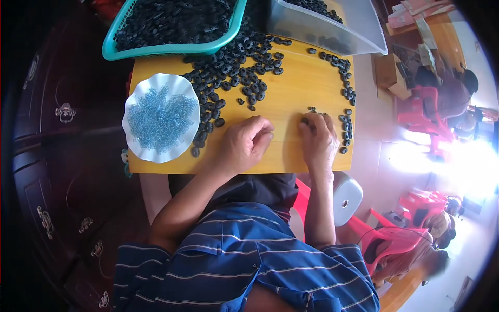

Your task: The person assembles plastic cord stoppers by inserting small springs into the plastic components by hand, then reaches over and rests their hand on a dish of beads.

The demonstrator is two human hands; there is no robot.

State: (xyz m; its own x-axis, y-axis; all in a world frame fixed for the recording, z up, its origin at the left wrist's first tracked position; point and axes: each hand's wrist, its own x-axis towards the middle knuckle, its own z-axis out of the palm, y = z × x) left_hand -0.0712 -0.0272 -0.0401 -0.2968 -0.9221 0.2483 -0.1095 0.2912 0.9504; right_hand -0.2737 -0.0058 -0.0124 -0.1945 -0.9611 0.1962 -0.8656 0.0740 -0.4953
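Observation:
My left hand (248, 144) rests at the front middle of the yellow table (283, 151), fingers curled in and thumb close to the index finger. Whatever it may hold is hidden. To its right, my right hand (319, 140) has its fingers bent down around a small black oval piece (305, 120) with holes. Just beyond those fingertips lies another tiny black piece (312, 109). Near the left hand spreads a loose pile of black oval pieces (223, 67). A white scalloped plate (128, 130) holds many small clear-blue beads (162, 118).
A teal basket (106, 49) full of black pieces stands at the back left. At the back right is a translucent plastic bin (358, 39) with more of them. Black pieces (345, 125) line the right edge. Pink chairs (426, 109) and people are off to the right.

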